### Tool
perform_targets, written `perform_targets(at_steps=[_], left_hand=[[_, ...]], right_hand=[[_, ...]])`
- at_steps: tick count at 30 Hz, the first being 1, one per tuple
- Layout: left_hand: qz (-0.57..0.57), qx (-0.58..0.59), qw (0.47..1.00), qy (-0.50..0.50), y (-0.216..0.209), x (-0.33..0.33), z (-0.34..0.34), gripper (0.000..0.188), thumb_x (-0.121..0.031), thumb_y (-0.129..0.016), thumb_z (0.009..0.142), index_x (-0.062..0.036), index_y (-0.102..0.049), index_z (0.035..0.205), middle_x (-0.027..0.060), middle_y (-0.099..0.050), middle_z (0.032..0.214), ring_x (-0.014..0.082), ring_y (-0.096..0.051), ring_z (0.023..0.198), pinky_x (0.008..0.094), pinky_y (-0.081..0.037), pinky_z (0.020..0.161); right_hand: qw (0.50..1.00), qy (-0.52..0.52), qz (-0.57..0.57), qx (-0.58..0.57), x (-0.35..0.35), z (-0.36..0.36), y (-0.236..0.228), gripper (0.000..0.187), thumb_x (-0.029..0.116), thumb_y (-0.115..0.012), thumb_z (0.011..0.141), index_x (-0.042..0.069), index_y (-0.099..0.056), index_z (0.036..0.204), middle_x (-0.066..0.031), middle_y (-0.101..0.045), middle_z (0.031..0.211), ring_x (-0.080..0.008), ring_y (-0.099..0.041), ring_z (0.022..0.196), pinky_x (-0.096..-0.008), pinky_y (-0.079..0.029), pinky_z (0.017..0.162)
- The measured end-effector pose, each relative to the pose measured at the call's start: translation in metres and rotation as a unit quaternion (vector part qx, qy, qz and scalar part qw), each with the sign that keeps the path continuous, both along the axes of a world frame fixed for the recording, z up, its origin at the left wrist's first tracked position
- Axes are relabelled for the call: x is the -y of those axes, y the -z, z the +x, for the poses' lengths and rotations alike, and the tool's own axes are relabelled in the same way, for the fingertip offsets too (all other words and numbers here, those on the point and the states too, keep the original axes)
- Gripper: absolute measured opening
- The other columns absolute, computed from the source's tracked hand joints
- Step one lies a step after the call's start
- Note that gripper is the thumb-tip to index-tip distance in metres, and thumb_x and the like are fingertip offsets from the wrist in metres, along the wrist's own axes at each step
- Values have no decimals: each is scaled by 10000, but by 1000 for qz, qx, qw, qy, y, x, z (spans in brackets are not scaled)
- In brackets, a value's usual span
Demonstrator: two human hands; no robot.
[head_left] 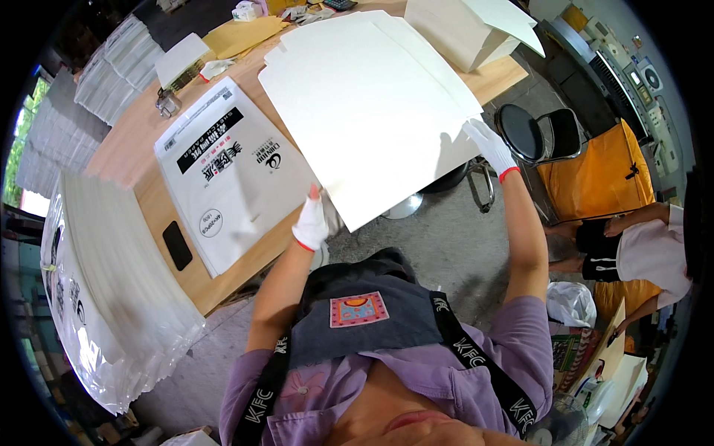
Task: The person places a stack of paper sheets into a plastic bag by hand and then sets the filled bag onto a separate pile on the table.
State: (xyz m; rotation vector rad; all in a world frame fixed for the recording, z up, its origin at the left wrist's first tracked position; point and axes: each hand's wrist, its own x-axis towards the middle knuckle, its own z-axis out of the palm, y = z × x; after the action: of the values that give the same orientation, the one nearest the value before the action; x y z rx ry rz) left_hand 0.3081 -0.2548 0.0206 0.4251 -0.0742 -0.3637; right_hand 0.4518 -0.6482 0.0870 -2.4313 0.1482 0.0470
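A broad stack of white paper sheets (pixel 372 104) lies on the table, its near corner jutting past the edge toward me. My right hand (pixel 491 147), in a white glove with a red cuff, grips the right corner of the sheets. At their lower left edge is my left hand (pixel 311 223), gloved alike, with a bare thumb tip pointing up. Its other fingers are blurred and partly hidden beside the paper. Left of the sheets lies a flat white printed package (pixel 234 175) with black lettering and a round mark. A black phone (pixel 177 245) rests beside it.
Clear plastic sleeves (pixel 111 290) are piled at the left. A glass jar (pixel 168 102), yellow paper (pixel 242 35) and another white paper stack (pixel 465 33) stand on the wooden table (pixel 123 149). A black stool (pixel 519 132) and another person (pixel 651 249) are at the right.
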Motion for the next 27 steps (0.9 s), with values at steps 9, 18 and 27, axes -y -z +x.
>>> perform_targets(at_steps=[9,18,27], left_hand=[[477,-47,873,-91,-29,-45,45,352,-138,-572,925,66,-535,1210,130,-634,1094,200,-601,977,312,-484,856],[429,-13,898,97,-78,-138,-47,429,-153,-604,914,52,-514,1280,127,-613,1207,190,-599,1074,317,-479,923],[706,146,692,37,-88,-155,-28,695,-148,-606,869,62,-263,1436,193,-557,1264,243,-586,1087,322,-470,921]], right_hand=[[994,-74,9,-76,3,-15,-31,435,340,-662,815,0,-625,1083,-106,-672,955,-180,-635,862,-316,-505,721],[914,-101,364,-147,-43,-155,-21,777,201,-624,881,95,-186,1514,-149,-591,1250,-148,-584,985,-252,-513,729],[824,-87,557,-66,-134,-124,19,437,109,-506,946,-29,-448,1357,-153,-552,1321,-168,-556,1094,-284,-454,941]])
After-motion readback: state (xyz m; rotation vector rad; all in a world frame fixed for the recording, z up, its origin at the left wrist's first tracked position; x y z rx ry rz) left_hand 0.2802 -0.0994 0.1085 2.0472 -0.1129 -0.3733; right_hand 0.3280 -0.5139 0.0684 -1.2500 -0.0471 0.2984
